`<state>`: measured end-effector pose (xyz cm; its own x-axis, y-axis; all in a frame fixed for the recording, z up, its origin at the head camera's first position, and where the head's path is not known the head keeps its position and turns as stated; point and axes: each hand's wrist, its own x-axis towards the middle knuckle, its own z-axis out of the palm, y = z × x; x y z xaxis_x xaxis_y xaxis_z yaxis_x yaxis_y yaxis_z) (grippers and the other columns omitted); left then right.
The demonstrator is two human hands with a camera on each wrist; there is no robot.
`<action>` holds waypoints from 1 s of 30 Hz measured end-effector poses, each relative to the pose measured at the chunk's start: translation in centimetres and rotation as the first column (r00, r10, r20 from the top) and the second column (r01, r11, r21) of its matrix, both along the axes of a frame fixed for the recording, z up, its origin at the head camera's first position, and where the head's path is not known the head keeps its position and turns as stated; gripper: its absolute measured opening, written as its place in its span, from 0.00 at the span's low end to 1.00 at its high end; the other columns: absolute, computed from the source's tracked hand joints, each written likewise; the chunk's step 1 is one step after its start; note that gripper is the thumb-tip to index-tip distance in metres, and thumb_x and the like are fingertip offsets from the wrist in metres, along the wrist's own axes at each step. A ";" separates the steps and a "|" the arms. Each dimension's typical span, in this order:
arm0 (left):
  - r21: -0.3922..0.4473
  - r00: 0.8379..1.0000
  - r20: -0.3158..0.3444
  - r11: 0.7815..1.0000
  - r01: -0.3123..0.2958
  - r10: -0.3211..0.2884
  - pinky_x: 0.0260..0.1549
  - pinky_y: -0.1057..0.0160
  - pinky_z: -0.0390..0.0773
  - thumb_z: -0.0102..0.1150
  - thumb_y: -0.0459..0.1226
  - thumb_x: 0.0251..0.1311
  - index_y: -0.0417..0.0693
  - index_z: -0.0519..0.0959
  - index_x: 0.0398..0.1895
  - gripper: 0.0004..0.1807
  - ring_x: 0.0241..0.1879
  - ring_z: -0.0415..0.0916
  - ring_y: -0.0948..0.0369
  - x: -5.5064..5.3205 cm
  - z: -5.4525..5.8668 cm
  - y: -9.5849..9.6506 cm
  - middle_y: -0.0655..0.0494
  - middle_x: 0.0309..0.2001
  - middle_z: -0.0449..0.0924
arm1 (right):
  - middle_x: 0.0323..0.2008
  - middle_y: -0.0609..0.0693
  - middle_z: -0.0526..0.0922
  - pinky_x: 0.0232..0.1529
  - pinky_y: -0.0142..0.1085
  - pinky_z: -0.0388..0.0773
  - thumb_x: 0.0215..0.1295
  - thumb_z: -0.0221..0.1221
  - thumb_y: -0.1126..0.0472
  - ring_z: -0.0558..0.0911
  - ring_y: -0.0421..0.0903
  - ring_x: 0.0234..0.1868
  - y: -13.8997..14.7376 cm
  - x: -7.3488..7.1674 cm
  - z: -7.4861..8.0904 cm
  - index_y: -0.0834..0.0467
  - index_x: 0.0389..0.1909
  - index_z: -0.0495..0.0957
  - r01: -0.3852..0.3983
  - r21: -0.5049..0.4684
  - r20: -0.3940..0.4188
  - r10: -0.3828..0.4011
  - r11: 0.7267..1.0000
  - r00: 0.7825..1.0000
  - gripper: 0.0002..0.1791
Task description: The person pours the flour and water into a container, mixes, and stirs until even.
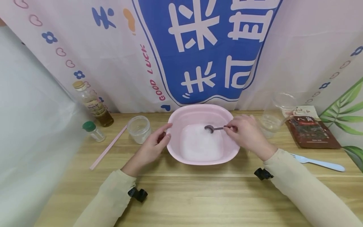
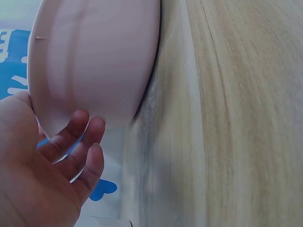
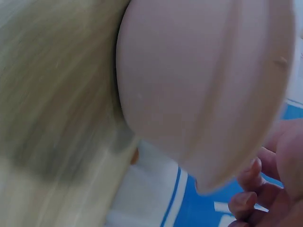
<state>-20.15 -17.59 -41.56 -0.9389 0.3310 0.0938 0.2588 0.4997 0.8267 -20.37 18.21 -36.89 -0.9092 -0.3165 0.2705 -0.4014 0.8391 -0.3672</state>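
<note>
A pink plastic basin (image 1: 202,162) stands on the table with a white layer (image 1: 201,145) over its bottom; I cannot tell whether that is powder or liquid. My left hand (image 1: 151,143) holds the basin's left rim, and the left wrist view has its fingers (image 2: 90,163) bent beside the outer wall. Over the right rim, my right hand (image 1: 248,134) pinches the handle of a small dark spoon (image 1: 209,128). The spoon's bowl, with some white stuff in it, is over the basin's white layer. In the right wrist view the basin's wall hides the spoon.
Left of the basin are a clear jar (image 1: 139,129), pink chopsticks (image 1: 109,146), a green-capped shaker (image 1: 93,130) and a corked bottle (image 1: 96,107). To the right are a clear container (image 1: 267,124), a brown packet (image 1: 313,132) and a light blue fork (image 1: 320,162). A printed cloth (image 1: 122,63) hangs behind.
</note>
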 end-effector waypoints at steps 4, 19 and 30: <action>0.004 1.000 0.005 1.000 0.004 -0.004 0.34 0.67 0.74 0.51 0.43 0.84 0.47 0.68 0.81 0.27 0.36 0.70 0.56 -0.1 -0.2 0.0 0.51 0.36 0.72 | 0.32 0.48 0.90 0.56 0.52 0.68 0.71 0.70 0.59 0.81 0.51 0.41 -1.5 -0.5 -0.3 0.57 0.40 0.93 -0.055 -0.035 0.062 0.057 0.998 0.996 0.06; -0.005 1.000 0.011 1.000 0.000 0.000 0.34 0.66 0.74 0.50 0.43 0.84 0.48 0.67 0.82 0.28 0.37 0.71 0.56 -0.1 0.1 0.0 0.50 0.37 0.73 | 0.32 0.41 0.83 0.46 0.40 0.75 0.70 0.71 0.60 0.76 0.41 0.39 -1.0 1.2 0.3 0.54 0.38 0.94 -0.327 -0.030 0.114 0.328 0.945 0.938 0.03; -0.015 0.999 0.033 1.000 -0.011 0.011 0.34 0.66 0.74 0.50 0.45 0.84 0.50 0.68 0.82 0.28 0.37 0.70 0.55 -0.1 0.1 0.1 0.50 0.37 0.72 | 0.38 0.40 0.87 0.43 0.38 0.81 0.71 0.70 0.62 0.79 0.41 0.43 2.4 2.1 0.9 0.50 0.40 0.92 -0.295 -0.070 0.061 0.299 0.953 0.952 0.04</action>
